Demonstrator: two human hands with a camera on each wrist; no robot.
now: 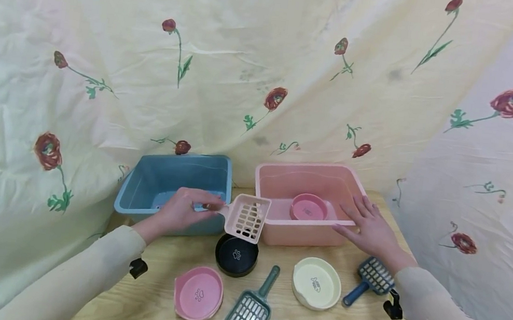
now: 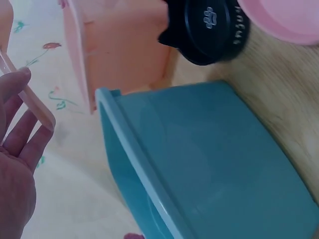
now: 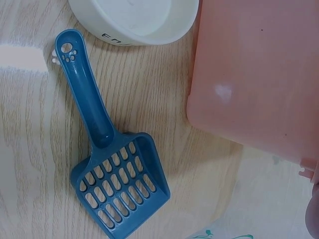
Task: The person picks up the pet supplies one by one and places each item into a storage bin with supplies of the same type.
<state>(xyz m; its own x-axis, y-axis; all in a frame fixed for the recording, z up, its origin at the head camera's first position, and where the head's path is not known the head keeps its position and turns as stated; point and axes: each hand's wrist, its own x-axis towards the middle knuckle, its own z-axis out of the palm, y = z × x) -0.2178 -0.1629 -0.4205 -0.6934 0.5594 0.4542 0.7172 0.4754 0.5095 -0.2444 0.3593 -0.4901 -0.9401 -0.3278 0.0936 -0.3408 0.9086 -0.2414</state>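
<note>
My left hand [image 1: 187, 208] grips the handle of a pale pink slotted litter scoop [image 1: 248, 217], its head raised between the two bins. In the left wrist view that handle [image 2: 37, 107] lies between thumb and fingers. Behind the hand stands a blue bin [image 1: 175, 170]. My right hand [image 1: 368, 227], fingers spread and fairly straight, is at the right front rim of a pink bin [image 1: 277, 183]. A deeper pink bowl [image 1: 309, 208] sits inside that bin. Below the right wrist lies a dark blue scoop [image 1: 377, 275], seen whole in the right wrist view.
On the wooden table [image 1: 144, 294] in front of the bins are a black bowl [image 1: 236, 255], a pink bowl [image 1: 198, 294], a cream bowl [image 1: 316, 284] and a grey-green scoop [image 1: 250, 313]. A flowered cloth [image 1: 228, 73] hangs behind and around the table.
</note>
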